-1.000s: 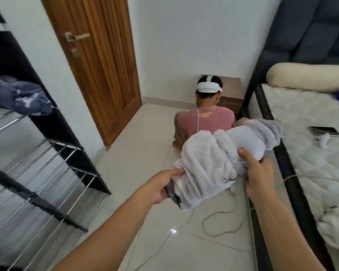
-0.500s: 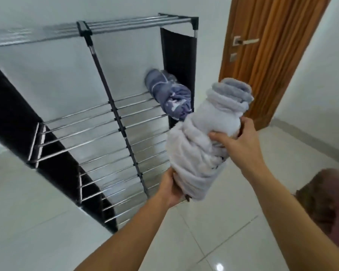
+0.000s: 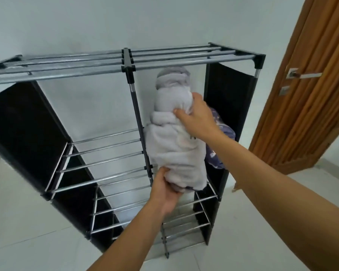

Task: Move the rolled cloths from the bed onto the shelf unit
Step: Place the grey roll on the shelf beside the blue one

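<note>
A pale grey rolled cloth stands almost upright in the upper right compartment of the shelf unit, a black frame with metal rod shelves. My left hand grips the roll's lower end from below. My right hand grips its upper right side. Behind the roll, partly hidden by it and by my right arm, a dark blue patterned rolled cloth lies on the same shelf against the black right side panel. The bed is out of view.
The shelf unit stands against a white wall, with bare rod shelves on its left half and lower tiers. A brown wooden door with a metal handle stands to the right. White floor tiles surround the unit.
I turned from the bed to face the shelf unit. Both hands carried the grey roll forward and up, from in front of the unit into its upper right compartment beside the blue roll.
</note>
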